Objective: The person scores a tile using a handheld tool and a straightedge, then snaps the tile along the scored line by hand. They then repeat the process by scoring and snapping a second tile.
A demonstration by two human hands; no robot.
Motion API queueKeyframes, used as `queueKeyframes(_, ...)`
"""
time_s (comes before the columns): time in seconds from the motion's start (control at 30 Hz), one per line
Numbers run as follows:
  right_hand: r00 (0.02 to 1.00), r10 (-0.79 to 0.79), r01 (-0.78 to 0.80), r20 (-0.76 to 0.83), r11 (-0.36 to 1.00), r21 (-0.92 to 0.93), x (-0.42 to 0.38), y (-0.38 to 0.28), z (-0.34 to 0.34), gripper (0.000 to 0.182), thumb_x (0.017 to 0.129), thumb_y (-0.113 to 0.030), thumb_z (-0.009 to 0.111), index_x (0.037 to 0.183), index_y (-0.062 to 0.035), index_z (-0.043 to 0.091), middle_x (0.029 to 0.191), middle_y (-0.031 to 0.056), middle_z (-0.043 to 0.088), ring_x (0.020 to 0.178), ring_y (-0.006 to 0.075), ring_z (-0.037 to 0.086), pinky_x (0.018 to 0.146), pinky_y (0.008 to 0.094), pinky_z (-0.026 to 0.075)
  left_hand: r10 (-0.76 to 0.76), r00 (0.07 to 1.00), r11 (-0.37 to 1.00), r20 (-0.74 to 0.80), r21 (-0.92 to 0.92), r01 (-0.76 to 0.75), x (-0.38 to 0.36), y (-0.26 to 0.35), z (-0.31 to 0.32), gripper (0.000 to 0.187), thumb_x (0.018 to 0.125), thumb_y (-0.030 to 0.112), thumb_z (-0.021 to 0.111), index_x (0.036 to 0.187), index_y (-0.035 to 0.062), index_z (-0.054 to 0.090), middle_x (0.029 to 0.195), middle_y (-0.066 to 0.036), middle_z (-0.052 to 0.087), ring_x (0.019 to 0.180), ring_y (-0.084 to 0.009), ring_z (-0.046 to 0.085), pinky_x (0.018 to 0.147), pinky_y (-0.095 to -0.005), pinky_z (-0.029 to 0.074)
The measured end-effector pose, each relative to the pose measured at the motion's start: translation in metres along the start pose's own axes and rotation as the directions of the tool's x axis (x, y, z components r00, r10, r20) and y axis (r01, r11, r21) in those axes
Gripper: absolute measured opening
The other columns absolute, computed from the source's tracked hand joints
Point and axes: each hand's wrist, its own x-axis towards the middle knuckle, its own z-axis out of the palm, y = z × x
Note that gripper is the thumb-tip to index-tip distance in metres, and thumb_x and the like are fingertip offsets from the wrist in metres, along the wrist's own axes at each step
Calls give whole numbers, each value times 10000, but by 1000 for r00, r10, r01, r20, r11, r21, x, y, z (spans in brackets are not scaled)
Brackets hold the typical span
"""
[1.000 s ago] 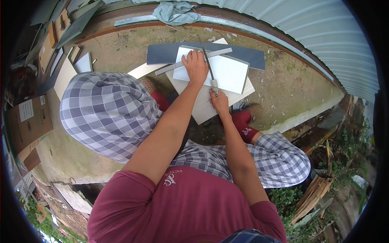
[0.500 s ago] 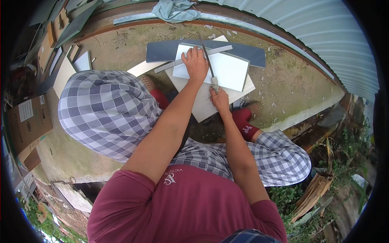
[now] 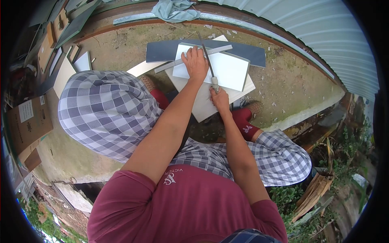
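A white rectangular panel [image 3: 229, 72] lies across a pale board [image 3: 201, 106] and a dark grey board [image 3: 255, 57]. Slanting over its upper part is a narrow grey metal bar [image 3: 221, 49]. My left hand [image 3: 195, 65] presses down on bar and panel, its fingers bent over the bar. In my right hand [image 3: 219, 99], closed near the panel's lower edge, is the pale handle of a tool with a long thin dark blade [image 3: 206, 54]. The blade points away from me and crosses the bar just right of my left fingers.
My checked-trouser knees [image 3: 107, 109] flank the boards. Offcut boards [image 3: 83, 61] and a cardboard box [image 3: 30, 121] are at the left. Beyond the concrete floor [image 3: 291, 83] rises a corrugated metal wall [image 3: 316, 28]. A light blue cloth [image 3: 175, 10] lies at the back; split wood [image 3: 314, 194] is lower right.
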Motion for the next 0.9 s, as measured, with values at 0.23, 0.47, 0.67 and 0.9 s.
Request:
queueKeyframes(0.23,1000,-8,8,-9,1000,-7,2,3,1,323,918,-350,565,880,-33,612,555,48,582,450,132,542,459,305,437,7,1000,1000,-6,4,-7,0,0,2,369,707,98,690,1057,75,577,1218,-101,528,1187,-284,454,1031,-574,235)
queueKeyframes(0.47,997,-61,58,-53,996,-64,4,6,2,361,906,-375,571,886,-18,626,587,93,605,514,188,600,539,347,470,-4,1000,1000,16,3,4,0,0,1,388,705,104,699,1072,81,576,1229,-97,523,1199,-279,447,1038,-574,231)
queueKeyframes(0.67,983,-148,121,-109,967,-224,9,13,4,411,898,-410,555,906,-6,629,692,180,643,700,333,655,662,417,478,-13,999,1000,29,-4,13,0,0,1,398,706,109,699,1083,84,573,1227,-95,523,1199,-278,446,1041,-572,227)
queueKeyframes(0.9,991,-114,98,-74,977,-190,11,16,4,417,899,-414,546,929,-8,631,756,219,649,757,388,644,699,443,474,-15,1000,1000,25,-3,15,-1,0,2,361,722,111,681,1065,85,572,1226,-94,522,1196,-278,449,1041,-572,228)
